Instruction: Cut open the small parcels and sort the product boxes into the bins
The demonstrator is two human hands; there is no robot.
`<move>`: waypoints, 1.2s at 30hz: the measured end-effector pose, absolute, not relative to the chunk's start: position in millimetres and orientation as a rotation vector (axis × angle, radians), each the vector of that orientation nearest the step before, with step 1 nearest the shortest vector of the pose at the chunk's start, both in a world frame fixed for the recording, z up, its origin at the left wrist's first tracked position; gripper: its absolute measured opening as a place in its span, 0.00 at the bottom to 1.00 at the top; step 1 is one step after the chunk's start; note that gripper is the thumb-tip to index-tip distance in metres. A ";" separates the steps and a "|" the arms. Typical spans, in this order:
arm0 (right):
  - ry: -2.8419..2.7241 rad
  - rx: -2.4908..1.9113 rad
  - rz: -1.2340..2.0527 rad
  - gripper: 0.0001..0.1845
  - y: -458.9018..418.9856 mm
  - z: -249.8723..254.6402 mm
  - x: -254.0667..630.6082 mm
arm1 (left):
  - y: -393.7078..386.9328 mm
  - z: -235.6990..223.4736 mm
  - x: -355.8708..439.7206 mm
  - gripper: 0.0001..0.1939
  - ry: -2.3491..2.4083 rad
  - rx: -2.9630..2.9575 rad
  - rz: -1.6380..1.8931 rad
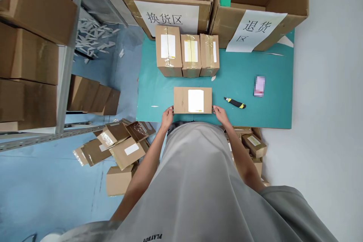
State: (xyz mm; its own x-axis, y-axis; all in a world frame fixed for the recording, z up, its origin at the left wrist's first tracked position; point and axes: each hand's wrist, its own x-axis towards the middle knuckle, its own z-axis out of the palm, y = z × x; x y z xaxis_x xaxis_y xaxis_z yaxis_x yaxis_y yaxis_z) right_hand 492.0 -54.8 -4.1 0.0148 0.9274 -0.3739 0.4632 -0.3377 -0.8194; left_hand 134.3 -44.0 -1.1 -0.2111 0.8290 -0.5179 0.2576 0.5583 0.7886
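Note:
A small brown cardboard box [180, 100] with a white label [196, 100] lies at the near edge of the teal table [272, 113]. At its near left corner, my left hand [167, 117] has its fingers closed on the box's side. My right hand [221, 114] pinches the opposite side near the right corner. A box cutter [235, 103] with a black and yellow handle rests to the right of the box. Three taped cardboard boxes [191, 55] with labels stand in a row just beyond it.
Two large open cartons with paper signs, a left one [127, 5] and a right one [295, 13], stand at the back, holding green boxes. A blurred pink item [259, 86] lies at right. Shelving [68, 64] with boxes is on the left; opened cartons [124, 151] litter the floor.

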 end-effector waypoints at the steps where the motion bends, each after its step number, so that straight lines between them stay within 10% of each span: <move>1: -1.395 -1.829 1.301 0.29 -58.7 -5.0 493.1 | -48.0 -3.0 133.3 0.25 1.751 0.888 0.672; 36: -1.359 -1.788 1.157 0.32 -21.1 40.1 499.1 | -29.0 40.5 128.8 0.28 1.728 1.105 0.808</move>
State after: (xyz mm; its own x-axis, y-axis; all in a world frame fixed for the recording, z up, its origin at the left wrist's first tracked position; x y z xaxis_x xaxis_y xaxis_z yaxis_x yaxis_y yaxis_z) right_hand 499.1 -21.1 40.1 0.0932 0.9560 -0.2783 0.4276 -0.2909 -0.8559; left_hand 128.8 -29.0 40.5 -0.1924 0.9209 -0.3390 0.3303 0.3861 0.8613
